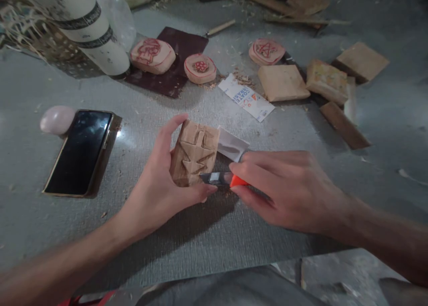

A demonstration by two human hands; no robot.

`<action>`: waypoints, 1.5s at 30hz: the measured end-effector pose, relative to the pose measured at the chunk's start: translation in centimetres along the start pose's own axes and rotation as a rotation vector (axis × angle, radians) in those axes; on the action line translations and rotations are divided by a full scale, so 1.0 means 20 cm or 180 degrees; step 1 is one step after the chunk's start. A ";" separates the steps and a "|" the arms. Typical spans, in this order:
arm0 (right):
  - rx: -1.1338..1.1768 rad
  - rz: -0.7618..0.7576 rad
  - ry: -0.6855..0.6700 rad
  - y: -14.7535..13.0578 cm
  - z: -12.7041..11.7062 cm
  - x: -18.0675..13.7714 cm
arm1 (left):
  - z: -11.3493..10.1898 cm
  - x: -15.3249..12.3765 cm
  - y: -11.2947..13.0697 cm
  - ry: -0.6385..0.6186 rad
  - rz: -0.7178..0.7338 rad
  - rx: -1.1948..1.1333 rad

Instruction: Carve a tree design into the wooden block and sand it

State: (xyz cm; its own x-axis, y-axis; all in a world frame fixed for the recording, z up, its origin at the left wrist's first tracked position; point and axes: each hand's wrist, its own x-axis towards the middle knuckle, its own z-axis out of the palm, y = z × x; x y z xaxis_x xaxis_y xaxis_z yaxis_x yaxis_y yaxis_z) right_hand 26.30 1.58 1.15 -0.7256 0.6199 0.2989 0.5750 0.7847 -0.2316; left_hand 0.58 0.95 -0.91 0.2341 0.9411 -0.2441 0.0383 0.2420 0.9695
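My left hand (pixel 160 188) grips a pale carved wooden block (pixel 194 152) from its left side, fingers over the top edge and thumb under the bottom. The block shows a raised star-like relief and stands tilted on the grey mat (pixel 214 234). My right hand (pixel 287 190) is closed on a knife with an orange handle (pixel 238 181). Its short metal blade (pixel 216 177) touches the block's lower right edge. A folded white paper (pixel 232 144) lies just behind the block.
A black phone (pixel 80 151) and a pink stone (pixel 57 119) lie at left. Round wooden pieces with red drawings (pixel 152 55) (pixel 199 68) (pixel 266 51), dark sandpaper (pixel 174 79), a paper label (pixel 246 96), square wooden blanks (pixel 282 82) and a white patterned cylinder (pixel 90 30) sit behind.
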 end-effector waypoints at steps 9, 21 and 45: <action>-0.0062 0.0018 -0.0016 -0.02 0.01 0.00 | 0.02 -0.01 0.02 0.0028 0.0001 -0.0157; -0.0283 0.0075 0.0077 -0.05 0.01 0.00 | 0.02 0.00 0.01 0.0291 -0.0089 -0.0057; -0.0243 0.0341 0.0284 0.04 -0.01 -0.01 | -0.02 0.01 0.01 0.0103 -0.0121 -0.0565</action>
State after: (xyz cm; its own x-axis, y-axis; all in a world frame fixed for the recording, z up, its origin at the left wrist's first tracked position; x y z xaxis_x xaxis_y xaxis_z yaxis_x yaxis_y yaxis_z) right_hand 26.99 2.08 1.02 -0.6240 0.6945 0.3581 0.6768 0.7094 -0.1965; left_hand 0.29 1.16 -0.82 0.2043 0.9369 -0.2838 -0.1263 0.3127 0.9414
